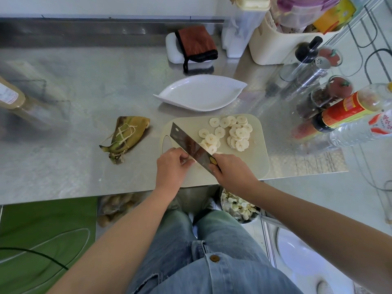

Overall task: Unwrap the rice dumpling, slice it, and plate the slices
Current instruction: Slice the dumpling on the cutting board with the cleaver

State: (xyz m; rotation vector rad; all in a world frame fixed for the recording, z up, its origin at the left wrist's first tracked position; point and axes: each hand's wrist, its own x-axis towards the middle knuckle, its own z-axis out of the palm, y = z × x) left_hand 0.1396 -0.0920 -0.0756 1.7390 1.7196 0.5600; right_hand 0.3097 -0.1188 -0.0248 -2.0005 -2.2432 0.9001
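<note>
Right hand (231,169) grips cleaver (186,141), left hand (171,165) pinches dumpling end (191,161); slices (239,133) crowd the cutting board (250,160) at the surface's (84,170) front edge.

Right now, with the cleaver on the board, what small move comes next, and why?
Probably one more cut: the left hand pinches a small remaining piece beside the cleaver, which the right hand grips. Then the slices on the cutting board can go to the white plate, which holds none.

String-tied rice dumpling (125,137) lies left of the cutting board (250,164) — pale slices (235,133) heaped on it. White plate (201,96) beyond.
</note>
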